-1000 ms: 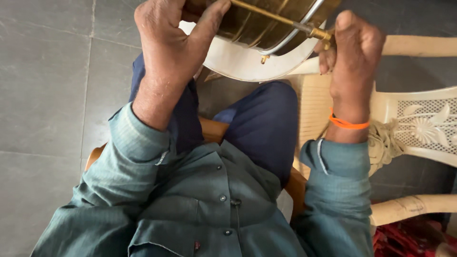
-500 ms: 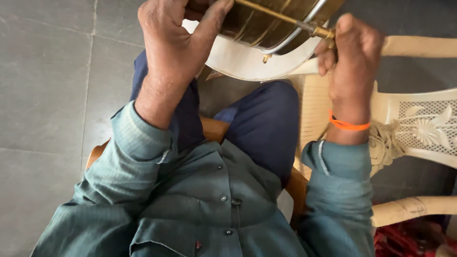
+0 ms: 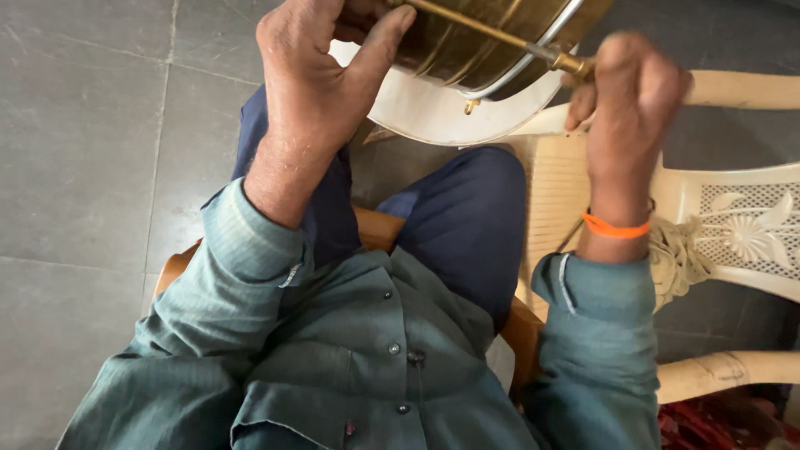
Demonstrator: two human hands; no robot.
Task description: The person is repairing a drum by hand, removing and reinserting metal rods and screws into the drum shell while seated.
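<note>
Head view: the left hand (image 3: 321, 79) grips the rim of a brass drum (image 3: 487, 42) held above the knees, thumb pressed on its shell. The right hand (image 3: 629, 104) is closed around the drum's brass rod (image 3: 483, 29), beside a cream plastic chair (image 3: 733, 208).

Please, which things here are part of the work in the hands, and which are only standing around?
In the work:
- round brass-coloured drum body, held by the left hand
- brass rod across it, its end in the right hand
- white drum skin

Only around:
- cream plastic chair
- grey tiled floor
- red cloth at bottom right
</note>
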